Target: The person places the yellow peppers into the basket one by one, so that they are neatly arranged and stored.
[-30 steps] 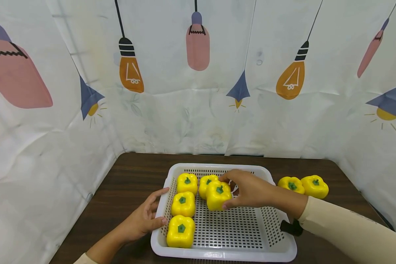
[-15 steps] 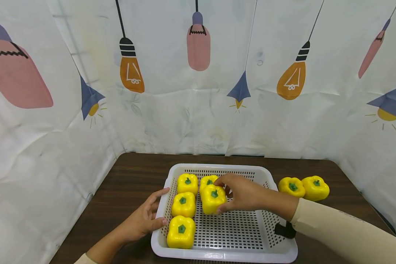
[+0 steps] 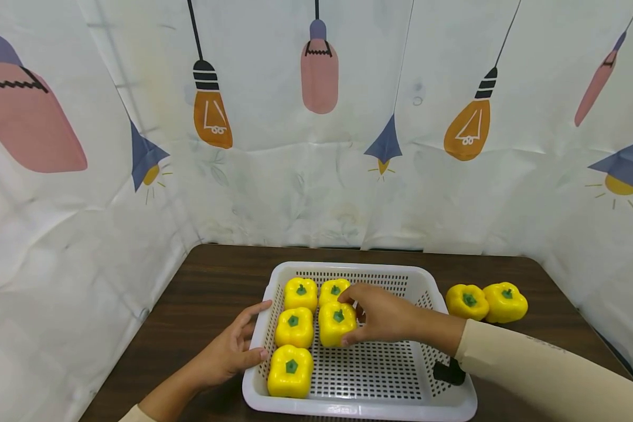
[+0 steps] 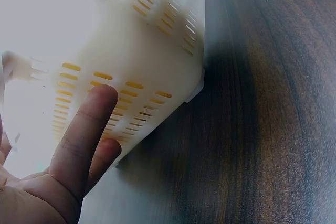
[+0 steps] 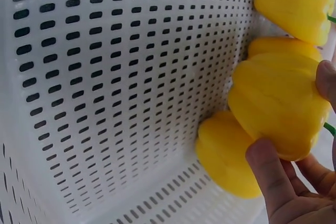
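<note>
My right hand (image 3: 384,316) pinches a yellow bell pepper (image 3: 329,333) by its sides, over the left-middle part of a white perforated basket (image 3: 358,408). The held pepper's green stem points up. Right behind it is another yellow pepper (image 3: 331,288), partly covered by the fingers. Three more peppers form a column along the basket's left wall, the nearest pepper (image 3: 289,381) at the front. In the right wrist view, thumb and fingers lie on the held pepper (image 5: 278,103). My left hand (image 3: 227,353) rests against the basket's left rim; in the left wrist view its extended fingers touch the slotted outer wall (image 4: 157,51).
Two yellow peppers (image 3: 505,303) lie side by side on the dark wooden table (image 3: 216,281), right of the basket. A black strap (image 3: 449,371) sits at the right wrist, over the basket's right side. A white printed cloth (image 3: 274,193) hangs behind the table.
My right hand has moved left and toward me with the pepper, bringing it down in front of the rear pepper. The left hand has stayed at the basket's rim.
</note>
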Available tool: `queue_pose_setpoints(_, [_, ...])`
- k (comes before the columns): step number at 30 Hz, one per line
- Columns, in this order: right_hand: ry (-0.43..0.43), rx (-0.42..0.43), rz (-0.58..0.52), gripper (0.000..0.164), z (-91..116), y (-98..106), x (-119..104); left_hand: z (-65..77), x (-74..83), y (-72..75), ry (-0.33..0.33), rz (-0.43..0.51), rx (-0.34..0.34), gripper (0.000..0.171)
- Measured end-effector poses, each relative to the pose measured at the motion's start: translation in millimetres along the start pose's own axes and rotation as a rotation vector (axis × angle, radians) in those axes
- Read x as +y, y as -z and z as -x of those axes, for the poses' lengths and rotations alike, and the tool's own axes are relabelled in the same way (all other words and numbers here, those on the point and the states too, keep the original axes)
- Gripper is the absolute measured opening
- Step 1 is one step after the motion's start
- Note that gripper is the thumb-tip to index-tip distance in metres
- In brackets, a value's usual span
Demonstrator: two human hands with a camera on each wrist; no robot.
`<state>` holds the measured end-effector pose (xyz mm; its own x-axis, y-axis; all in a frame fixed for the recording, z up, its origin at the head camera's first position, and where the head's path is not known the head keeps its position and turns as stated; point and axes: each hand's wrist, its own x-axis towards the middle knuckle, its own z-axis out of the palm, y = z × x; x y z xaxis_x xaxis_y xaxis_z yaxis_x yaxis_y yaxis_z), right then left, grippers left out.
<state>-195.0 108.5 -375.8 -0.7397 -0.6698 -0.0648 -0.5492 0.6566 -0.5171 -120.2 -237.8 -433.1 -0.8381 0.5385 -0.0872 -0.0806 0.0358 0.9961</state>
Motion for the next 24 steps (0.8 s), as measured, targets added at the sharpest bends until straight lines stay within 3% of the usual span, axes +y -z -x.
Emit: queue_pose_setpoints(24, [0.005, -0.011, 0.041, 0.078, -4, -17, 0, 0.7, -0.9, -0.3, -0.016, -0.01, -0.005, 0.084])
